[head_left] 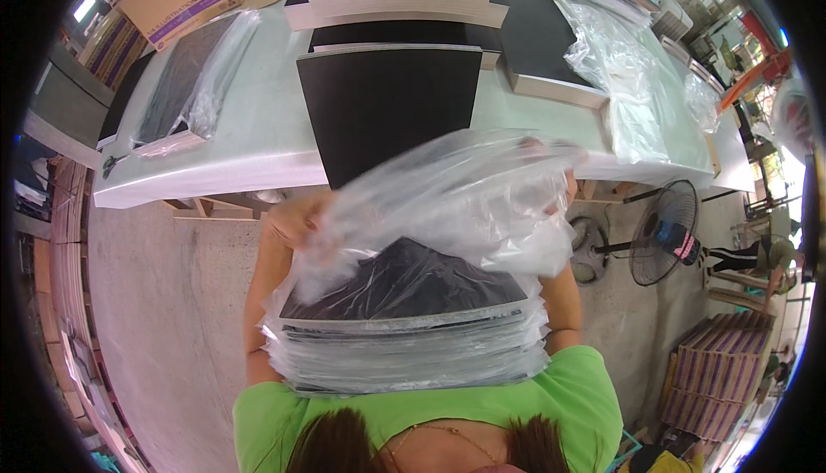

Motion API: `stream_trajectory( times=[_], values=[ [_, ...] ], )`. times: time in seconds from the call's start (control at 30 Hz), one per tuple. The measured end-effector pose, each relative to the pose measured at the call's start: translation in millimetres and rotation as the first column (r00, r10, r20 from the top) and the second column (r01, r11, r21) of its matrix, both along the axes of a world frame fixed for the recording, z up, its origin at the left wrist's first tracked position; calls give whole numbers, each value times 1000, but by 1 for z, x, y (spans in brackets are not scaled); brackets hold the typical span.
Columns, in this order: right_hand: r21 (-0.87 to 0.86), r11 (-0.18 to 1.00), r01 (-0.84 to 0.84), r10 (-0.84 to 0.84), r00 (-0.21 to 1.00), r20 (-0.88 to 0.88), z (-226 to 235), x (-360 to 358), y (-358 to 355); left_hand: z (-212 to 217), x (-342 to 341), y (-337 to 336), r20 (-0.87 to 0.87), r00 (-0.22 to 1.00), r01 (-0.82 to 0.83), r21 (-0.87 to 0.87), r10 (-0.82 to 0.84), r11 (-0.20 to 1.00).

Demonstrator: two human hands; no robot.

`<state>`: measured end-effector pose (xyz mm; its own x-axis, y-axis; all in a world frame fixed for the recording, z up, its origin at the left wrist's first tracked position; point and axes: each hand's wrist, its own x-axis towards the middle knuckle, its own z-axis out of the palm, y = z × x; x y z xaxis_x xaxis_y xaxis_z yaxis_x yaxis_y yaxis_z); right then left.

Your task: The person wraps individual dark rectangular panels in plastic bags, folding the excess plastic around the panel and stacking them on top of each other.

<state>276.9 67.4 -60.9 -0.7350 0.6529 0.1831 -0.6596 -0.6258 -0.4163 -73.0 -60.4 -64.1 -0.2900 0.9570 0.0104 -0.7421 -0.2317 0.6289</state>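
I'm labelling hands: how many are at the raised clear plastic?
2: the left hand, blurred, at the left side of the clear plastic, and the right hand, partly covered by it, at its right. No others show there.

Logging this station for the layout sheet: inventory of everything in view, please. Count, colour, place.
Plastic film: one piece, clear, raised between the hands
Wrapped board pile: one, black in clear plastic, against the person
Bare board stacks: several, black-faced, pale-edged, on table
Wrapped pack: one, dark, table left
Loose plastic: uncountable, clear, table right
Scissors: one pair, dark, table's left front corner
Cardboard box: one, brown and purple, far left of table
Table: one, pale-covered, ahead
Fan: one, black, right
Carton stack: one, brown and purple, lower right
Left hand: one, bare, film's left edge
Right hand: one, bare, film's right side, partly hidden
Background clutter: too small to count
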Motion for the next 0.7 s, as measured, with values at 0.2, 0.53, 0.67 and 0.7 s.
stream_trajectory(
  times=[0.2, 0.53, 0.67, 0.7],
  values=[
    [-44, 999, -12, 12, 1000, 10, 3, -16, -1, 9, 7, -7, -169, 929, 313, -120, -330, 942],
    [15, 965, -261, 256, 956, 145, 18, 29, 2, -7, -15, 16, -28, 565, 817, -122, -824, 564],
    [234, 941, -244, 88, 845, 528, 38, 36, 23, 8, -17, 21, -81, 734, 664, -125, -675, 737],
    [284, 932, -224, 10, 801, 599, 45, 36, 28, 32, -12, 24, -181, 795, 561, -145, -579, 815]
  ],
)
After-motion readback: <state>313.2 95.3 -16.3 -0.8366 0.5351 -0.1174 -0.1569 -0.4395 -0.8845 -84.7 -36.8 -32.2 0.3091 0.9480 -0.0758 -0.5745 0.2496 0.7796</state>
